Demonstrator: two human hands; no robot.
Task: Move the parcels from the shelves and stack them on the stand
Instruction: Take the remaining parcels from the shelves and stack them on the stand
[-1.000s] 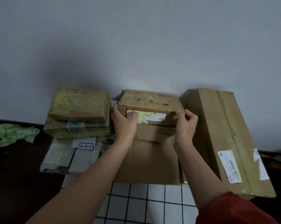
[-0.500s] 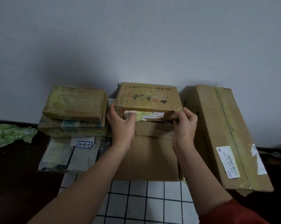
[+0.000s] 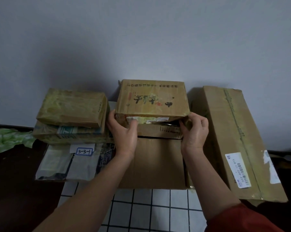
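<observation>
You've got the box (image 3: 151, 97) by its two near corners. L hand (image 3: 124, 131) wraps the left corner, thumb on the front face. R hand (image 3: 194, 131) pinches the right corner, fingers curled at the edge. Box sits on the plain carton (image 3: 158, 161), mid-row, betw. the taped stack (image 3: 71, 108) and the long box (image 3: 238, 139). Near edge looks tipped up a bit at right; can't tell if the rest is clear of the carton.

Handling, my guess: corrugated card, stiff enough w/ two hands, prob. light to medium. Top is glossy w/ yellowed tape, so slick; don't trust the top face. Front flap at right looks creased and loose, so a grip there could tear it. Better to get fingers under the base at both corners. Shape: flat, rectangular, printed top, torn label on front.
</observation>
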